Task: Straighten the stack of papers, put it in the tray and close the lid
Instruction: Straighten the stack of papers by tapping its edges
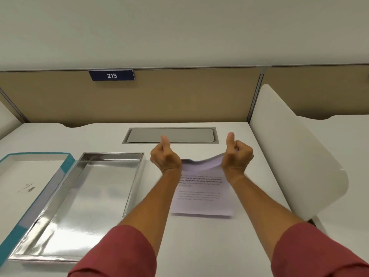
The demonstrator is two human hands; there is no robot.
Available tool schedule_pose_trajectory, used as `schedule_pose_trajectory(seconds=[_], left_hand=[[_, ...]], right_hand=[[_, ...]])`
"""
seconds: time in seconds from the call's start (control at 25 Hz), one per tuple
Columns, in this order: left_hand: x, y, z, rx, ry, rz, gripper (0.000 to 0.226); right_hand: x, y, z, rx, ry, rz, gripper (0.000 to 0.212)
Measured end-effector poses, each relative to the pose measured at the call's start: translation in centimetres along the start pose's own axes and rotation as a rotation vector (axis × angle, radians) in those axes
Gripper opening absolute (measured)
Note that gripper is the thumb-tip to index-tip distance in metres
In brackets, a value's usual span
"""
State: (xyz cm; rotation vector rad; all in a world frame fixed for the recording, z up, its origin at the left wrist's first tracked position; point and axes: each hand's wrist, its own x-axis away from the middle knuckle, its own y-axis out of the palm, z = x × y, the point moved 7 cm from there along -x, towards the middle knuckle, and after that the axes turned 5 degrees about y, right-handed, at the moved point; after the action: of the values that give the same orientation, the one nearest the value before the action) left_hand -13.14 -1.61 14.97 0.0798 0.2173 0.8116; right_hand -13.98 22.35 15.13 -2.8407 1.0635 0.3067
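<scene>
Both hands grip a stack of papers upright on the worktop, squaring its edges.

The left hand (166, 157) and right hand (237, 156) each clench a top corner of the papers (201, 188), thumbs raised; the stack's top edge sags between them while its bottom edge appears to rest on the white worktop (199, 242). Just to the left lies the open silver tray (79, 206), with the teal-edged lid (65, 168) beside it, inside up. The straightening step looks to be in hand. Next, the papers need carrying left and laying flat inside the tray, before the lid is turned over and fitted on top.
</scene>
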Motion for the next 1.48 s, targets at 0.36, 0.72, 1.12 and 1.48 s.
schedule_pose_trajectory(seconds=[0.36,0.72,1.12,1.48], left_hand=[[-2.3,2.4,0.2,0.017,-0.033,0.022,0.057],[-0.6,0.1,0.5,-0.038,0.257,-0.649,0.065],[1.2,-1.4,-0.7,-0.13,0.091,-0.702,0.043],[0.5,-2.4,-0.5,0.019,-0.051,-0.599,0.031]], right_hand=[[-3.3,1.3,0.0,-0.077,0.04,0.017,0.063],[-4.4,0.6,-1.4,-0.129,0.156,0.104,0.066],[-3.8,0.7,-3.0,-0.063,0.254,0.102,0.061],[-3.1,0.6,0.8,-0.098,0.381,-0.814,0.05]])
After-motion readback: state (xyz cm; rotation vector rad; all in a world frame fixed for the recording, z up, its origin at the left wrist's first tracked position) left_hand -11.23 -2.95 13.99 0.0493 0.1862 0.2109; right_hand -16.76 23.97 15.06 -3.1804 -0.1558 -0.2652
